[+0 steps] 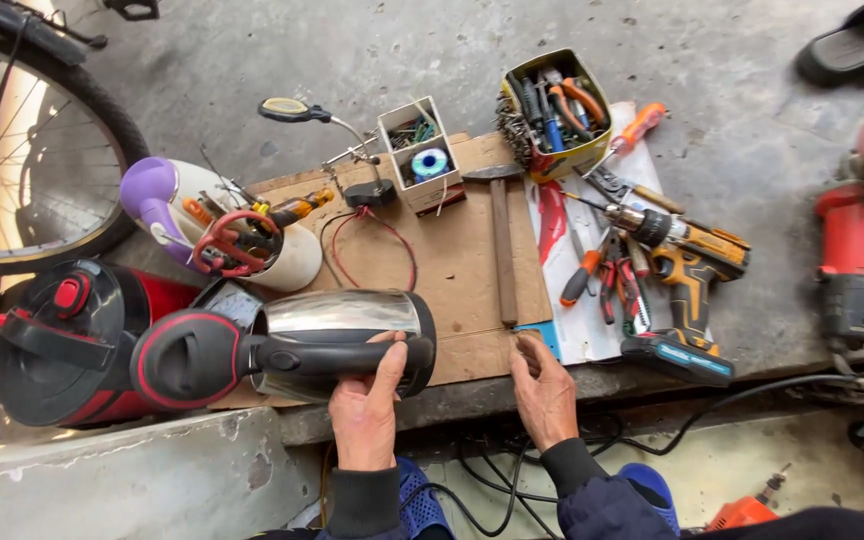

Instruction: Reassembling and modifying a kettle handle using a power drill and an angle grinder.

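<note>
The electric kettle (337, 340), steel-bodied with a black handle and its black-and-red lid hanging open to the left, lies on its side at the near edge of the cardboard sheet (462, 270). Your left hand (367, 405) wraps its handle, thumb on top, fingers closed around it. Left of the kettle stands a red and black pressure cooker (62, 340), and beyond it a white and purple container (252, 245) stuffed with pliers and screwdrivers. Your right hand (542, 390) rests just right of the kettle, fingertips on the cardboard's near edge, fingers loosely curled and holding nothing. Beyond it lies a hammer (500, 240), then a yellow tin of tools (557, 115), a yellow cordless drill (687, 275), and at the far right a red angle grinder (857, 250).
</note>
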